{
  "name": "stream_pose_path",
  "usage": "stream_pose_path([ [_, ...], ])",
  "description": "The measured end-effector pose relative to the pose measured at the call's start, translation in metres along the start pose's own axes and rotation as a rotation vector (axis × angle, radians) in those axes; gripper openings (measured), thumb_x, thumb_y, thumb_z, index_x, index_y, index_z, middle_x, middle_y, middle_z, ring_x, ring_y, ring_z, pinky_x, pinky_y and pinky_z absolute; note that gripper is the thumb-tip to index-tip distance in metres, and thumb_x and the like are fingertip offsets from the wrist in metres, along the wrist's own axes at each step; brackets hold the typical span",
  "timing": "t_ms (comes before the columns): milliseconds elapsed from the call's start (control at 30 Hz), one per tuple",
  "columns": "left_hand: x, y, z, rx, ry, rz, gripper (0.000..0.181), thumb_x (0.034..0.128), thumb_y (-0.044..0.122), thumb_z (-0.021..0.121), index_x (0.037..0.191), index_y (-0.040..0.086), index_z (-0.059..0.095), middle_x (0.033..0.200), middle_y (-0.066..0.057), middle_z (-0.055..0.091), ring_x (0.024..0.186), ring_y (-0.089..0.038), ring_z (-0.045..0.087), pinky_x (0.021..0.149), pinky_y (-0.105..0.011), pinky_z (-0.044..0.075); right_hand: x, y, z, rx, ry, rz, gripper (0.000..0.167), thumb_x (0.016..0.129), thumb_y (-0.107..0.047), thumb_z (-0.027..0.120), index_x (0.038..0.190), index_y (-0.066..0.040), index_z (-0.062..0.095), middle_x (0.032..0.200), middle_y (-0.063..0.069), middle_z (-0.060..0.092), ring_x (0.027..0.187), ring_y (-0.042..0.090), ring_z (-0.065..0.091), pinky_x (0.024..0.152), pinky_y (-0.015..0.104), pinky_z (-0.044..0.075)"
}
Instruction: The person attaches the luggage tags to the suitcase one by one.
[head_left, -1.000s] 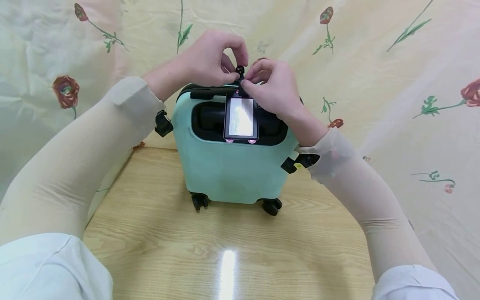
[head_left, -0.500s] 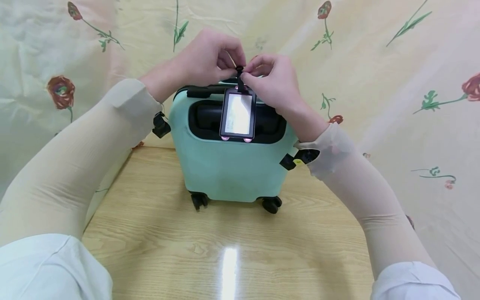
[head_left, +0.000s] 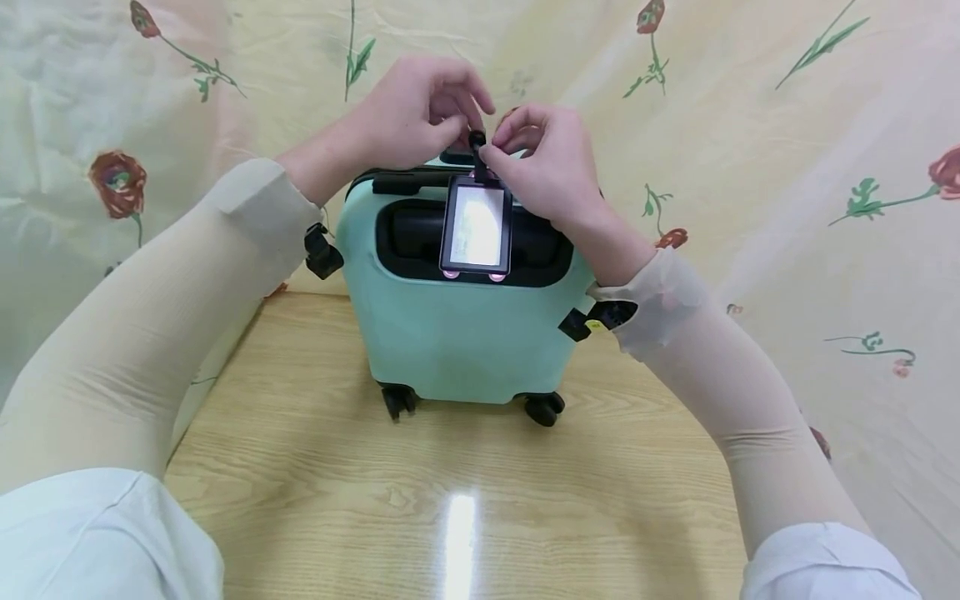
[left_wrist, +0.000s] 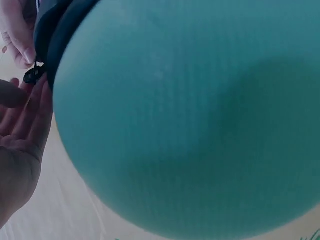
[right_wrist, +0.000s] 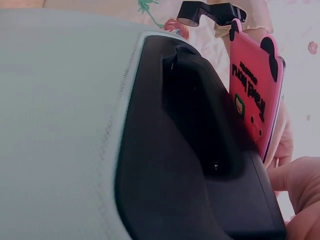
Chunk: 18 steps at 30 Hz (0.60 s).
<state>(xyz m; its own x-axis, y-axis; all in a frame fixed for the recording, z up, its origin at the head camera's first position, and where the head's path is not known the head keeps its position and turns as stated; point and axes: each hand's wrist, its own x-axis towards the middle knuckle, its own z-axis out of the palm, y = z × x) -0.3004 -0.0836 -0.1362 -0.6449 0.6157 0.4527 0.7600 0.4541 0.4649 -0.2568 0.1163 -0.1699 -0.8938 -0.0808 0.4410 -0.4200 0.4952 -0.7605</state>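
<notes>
A mint-green suitcase (head_left: pixel 465 342) stands upright on its wheels. In front of its black recess hangs a luggage tag (head_left: pixel 477 227), its window side facing the head camera. The right wrist view shows the tag's pink back (right_wrist: pixel 250 82) with black lettering. My right hand (head_left: pixel 553 162) pinches the tag's black strap (head_left: pixel 481 172) between thumb and fingers. Close by on the left, my left hand (head_left: pixel 408 112) has its index finger lifted and its thumb near the strap's dark end. In the left wrist view, the left fingers (left_wrist: pixel 32 117) extend beneath a small black buckle (left_wrist: pixel 34 74), apparently touching it.
Wood-grain tabletop (head_left: pixel 420 500) lies under and before the suitcase. A floral cloth (head_left: pixel 750 167) hangs close behind and at the sides. Black wrist cameras (head_left: pixel 322 252) are near the suitcase's sides.
The tag and suitcase have shifted slightly left in the head view. My left index finger has lifted away from the strap's end, while the right hand keeps its pinch.
</notes>
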Motion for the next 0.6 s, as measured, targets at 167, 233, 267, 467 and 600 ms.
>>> stream_pose_path([
  [167, 0.0029, 0.0002, -0.0015, -0.149, -0.01, -0.214, 0.035, 0.1062, 0.015, 0.064, 0.141, 0.011, 0.063, 0.132, -0.01, 0.071, 0.101, -0.017, 0.078, 0.098, -0.029, 0.062, -0.0011, -0.0003, -0.0004, -0.01, -0.016, -0.001, 0.01, 0.096, -0.02, 0.075, 0.103, -0.014, 0.07, 0.095, 0.0, 0.077, 0.089, 0.015, 0.073, 0.074, 0.026, 0.053],
  [233, 0.0039, -0.0004, -0.0035, -0.223, -0.045, -0.282, 0.037, 0.1051, 0.017, 0.067, 0.141, 0.011, 0.064, 0.131, -0.009, 0.073, 0.106, -0.021, 0.077, 0.101, -0.031, 0.061, -0.0016, 0.0001, -0.0001, -0.024, -0.02, -0.016, 0.014, 0.097, -0.019, 0.074, 0.109, -0.012, 0.071, 0.098, 0.004, 0.08, 0.09, 0.016, 0.073, 0.074, 0.025, 0.053],
  [267, 0.0043, -0.0008, -0.0046, -0.254, -0.063, -0.307, 0.037, 0.1047, 0.018, 0.068, 0.141, 0.011, 0.065, 0.129, -0.009, 0.075, 0.107, -0.022, 0.077, 0.103, -0.031, 0.061, -0.0018, 0.0004, 0.0002, -0.038, -0.02, -0.03, 0.016, 0.098, -0.019, 0.073, 0.111, -0.011, 0.072, 0.101, 0.006, 0.08, 0.09, 0.015, 0.072, 0.074, 0.025, 0.053],
  [467, 0.007, -0.0005, -0.0087, -0.292, -0.119, -0.384, 0.037, 0.1015, 0.023, 0.073, 0.137, 0.014, 0.067, 0.117, -0.005, 0.078, 0.11, -0.026, 0.075, 0.112, -0.037, 0.056, -0.0019, 0.0024, 0.0018, -0.165, 0.013, -0.179, 0.018, 0.099, -0.019, 0.071, 0.112, -0.008, 0.074, 0.106, 0.01, 0.077, 0.087, 0.015, 0.062, 0.073, 0.021, 0.047],
  [600, 0.0094, 0.0014, -0.0086, -0.271, -0.126, -0.369, 0.032, 0.1012, 0.022, 0.074, 0.131, 0.014, 0.068, 0.113, -0.004, 0.078, 0.107, -0.027, 0.073, 0.107, -0.034, 0.059, -0.0003, 0.0041, 0.0018, -0.227, 0.052, -0.271, 0.017, 0.099, -0.021, 0.072, 0.108, -0.007, 0.078, 0.106, 0.008, 0.077, 0.075, 0.013, 0.057, 0.068, 0.019, 0.045],
])
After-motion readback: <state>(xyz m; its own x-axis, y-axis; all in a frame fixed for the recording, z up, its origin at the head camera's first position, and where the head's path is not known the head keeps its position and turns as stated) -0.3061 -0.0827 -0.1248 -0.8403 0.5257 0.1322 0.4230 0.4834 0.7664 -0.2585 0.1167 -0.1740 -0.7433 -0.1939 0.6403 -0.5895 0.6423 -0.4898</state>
